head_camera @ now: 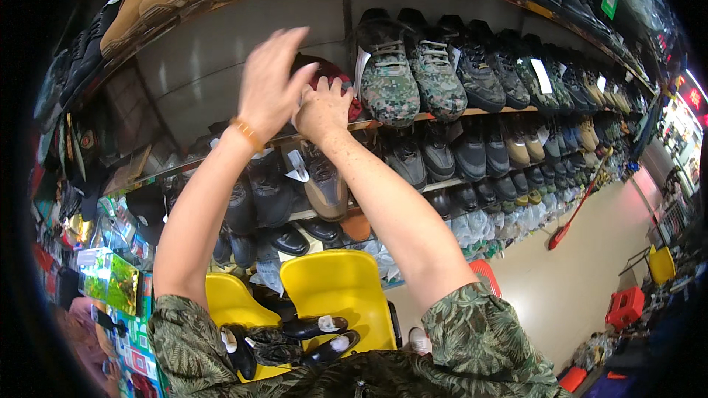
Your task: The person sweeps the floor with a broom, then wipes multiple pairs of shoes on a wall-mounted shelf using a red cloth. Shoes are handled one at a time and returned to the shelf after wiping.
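Both my arms reach up to a shelf of shoes. My right hand (325, 109) lies with spread fingers over a dark red item (354, 104) at the shelf's edge; the item is mostly hidden, and whether my fingers grip it I cannot tell. My left hand (274, 85), slightly blurred, is raised just left of it with thumb and fingers apart, and nothing shows in it. Right of my hands stands a pair of camouflage lace-up shoes (390, 85) with a white tag. A brown and grey shoe (326, 185) is on the shelf below my right hand.
More shoes fill the shelves to the right. Below me, yellow chairs (334, 276) hold black leather shoes (332, 347). A red broom (561, 234) and a red crate (625, 308) are at the right. A person (86, 331) is at the lower left, by a lit aquarium (116, 282).
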Demonstrator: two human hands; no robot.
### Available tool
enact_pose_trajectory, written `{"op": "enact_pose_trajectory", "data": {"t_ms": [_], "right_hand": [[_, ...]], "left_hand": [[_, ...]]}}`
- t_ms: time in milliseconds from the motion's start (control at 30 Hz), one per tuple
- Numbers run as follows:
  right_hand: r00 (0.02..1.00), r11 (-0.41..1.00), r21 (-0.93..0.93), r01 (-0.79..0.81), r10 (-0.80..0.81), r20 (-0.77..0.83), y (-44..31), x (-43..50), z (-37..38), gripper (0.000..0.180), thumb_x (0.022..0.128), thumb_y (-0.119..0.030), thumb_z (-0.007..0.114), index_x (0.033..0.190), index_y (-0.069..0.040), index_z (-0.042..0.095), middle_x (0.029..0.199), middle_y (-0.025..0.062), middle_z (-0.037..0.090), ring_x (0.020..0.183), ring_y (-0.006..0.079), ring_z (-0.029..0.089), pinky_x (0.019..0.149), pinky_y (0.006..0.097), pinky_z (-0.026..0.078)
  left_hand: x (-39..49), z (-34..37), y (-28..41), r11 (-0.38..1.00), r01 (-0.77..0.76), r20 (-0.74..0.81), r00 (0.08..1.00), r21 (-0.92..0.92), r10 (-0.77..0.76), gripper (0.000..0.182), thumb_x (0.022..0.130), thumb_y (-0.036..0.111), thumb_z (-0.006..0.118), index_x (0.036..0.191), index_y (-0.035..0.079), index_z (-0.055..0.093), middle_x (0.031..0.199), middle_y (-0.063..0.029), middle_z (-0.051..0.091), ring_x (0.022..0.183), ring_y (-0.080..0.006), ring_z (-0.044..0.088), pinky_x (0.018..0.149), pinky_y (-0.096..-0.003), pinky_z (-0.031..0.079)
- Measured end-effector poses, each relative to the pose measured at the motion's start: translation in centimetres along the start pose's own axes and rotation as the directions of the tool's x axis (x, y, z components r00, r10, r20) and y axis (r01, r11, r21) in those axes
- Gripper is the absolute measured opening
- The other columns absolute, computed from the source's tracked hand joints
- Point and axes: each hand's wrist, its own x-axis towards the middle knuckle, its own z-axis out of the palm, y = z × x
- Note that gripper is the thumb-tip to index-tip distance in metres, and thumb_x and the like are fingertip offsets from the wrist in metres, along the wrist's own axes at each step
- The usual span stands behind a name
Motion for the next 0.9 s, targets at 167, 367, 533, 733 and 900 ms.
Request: {"op": "enact_pose_trajectory", "data": {"t_ms": [167, 367, 533, 733, 900], "right_hand": [[0.987, 0.966, 0.244, 0.088, -0.051, -0.154, 0.5, 0.2, 0.3, 0.060, 0.085, -0.048, 0.052, 0.132, -0.012, 0.046, 0.135, 0.0140, 0.046, 0.129, 0.0331, 0.037, 0.099, 0.0592, 0.026], [0.967, 0.776, 0.578, 0.252, -0.232, -0.110, 1.8, -0.7, 1.8, 0.076, 0.087, -0.050, 0.049, 0.145, -0.006, 0.026, 0.151, 0.0195, 0.022, 0.139, 0.0424, 0.016, 0.102, 0.0714, 0.011], [0.941, 0.872, 0.392, 0.294, -0.193, -0.277, 1.0, -1.4, 2.8, 0.079, 0.088, -0.050, 0.048, 0.147, -0.004, 0.021, 0.155, 0.0205, 0.007, 0.143, 0.0400, 0.000, 0.103, 0.0722, -0.002], [0.961, 0.366, 0.893, 0.263, -0.183, -0.208, 1.0, -1.4, 3.1, 0.077, 0.088, -0.048, 0.047, 0.146, -0.002, 0.023, 0.152, 0.0247, 0.011, 0.139, 0.0472, 0.003, 0.101, 0.0707, 0.004], [0.964, 0.925, 0.310, 0.220, -0.159, -0.212, 0.8, -0.6, 1.1, 0.057, 0.087, -0.033, 0.048, 0.127, 0.007, 0.047, 0.138, 0.0327, 0.034, 0.126, 0.0517, 0.025, 0.101, 0.0603, 0.021]], "left_hand": [[8.3, 6.3, 5.9, 0.994, -0.010, 0.232, 0.972, -0.110, 0.036, 0.054, 0.089, 0.038, 0.058, 0.129, 0.002, 0.049, 0.120, -0.0221, 0.058, 0.113, -0.0359, 0.053, 0.099, -0.0430, 0.039], [13.5, 12.8, 8.8, 0.971, 0.233, 0.702, 0.682, 0.059, -0.206, 0.086, 0.080, 0.065, 0.057, 0.138, 0.005, 0.040, 0.120, -0.0252, 0.058, 0.110, -0.0369, 0.058, 0.092, -0.0407, 0.047], [14.9, 15.5, 7.1, 0.952, 0.304, 0.718, 0.656, 0.033, -0.234, 0.091, 0.070, 0.070, 0.065, 0.133, 0.006, 0.047, 0.127, -0.0223, 0.054, 0.116, -0.0342, 0.054, 0.094, -0.0394, 0.046], [14.5, 16.3, 6.4, 0.933, 0.358, 0.612, 0.749, -0.048, -0.255, 0.074, 0.069, 0.066, 0.070, 0.107, 0.003, 0.060, 0.100, -0.0186, 0.064, 0.094, -0.0300, 0.061, 0.080, -0.0362, 0.049], [14.4, 13.2, 6.4, 0.920, 0.378, 0.441, 0.846, -0.101, -0.300, 0.080, 0.068, 0.073, 0.066, 0.109, 0.004, 0.063, 0.101, -0.0195, 0.066, 0.094, -0.0301, 0.064, 0.082, -0.0350, 0.050]]}}
